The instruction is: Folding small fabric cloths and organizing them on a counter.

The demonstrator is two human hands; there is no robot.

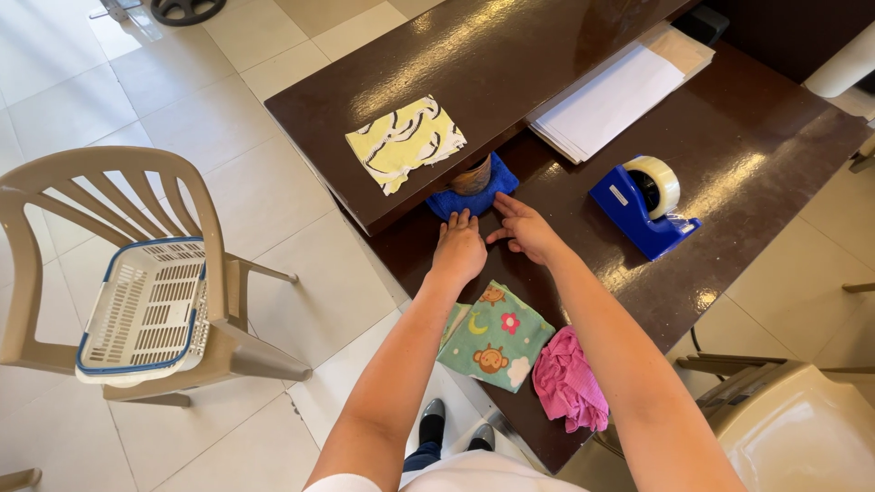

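Left hand (458, 248) and right hand (526, 230) flat, fingers extended, fingertips pressing near edge of blue cloth (471, 193), gripping nothing; cloth far, tucked under raised shelf (474, 55). Folded animal-print cloth (497, 335) and pink cloth (570, 383) near.

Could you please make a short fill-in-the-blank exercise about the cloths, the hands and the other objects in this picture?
1. Both hands, the left hand and the right hand, reach for the folded ____ cloth.
2. The white plastic basket with a blue rim sits on a beige plastic ____.
3. The crumpled pink cloth lies beside the green cloth printed with ____.
4. The tape dispenser is ____ in colour.

Missing words: blue; chair; monkeys; blue
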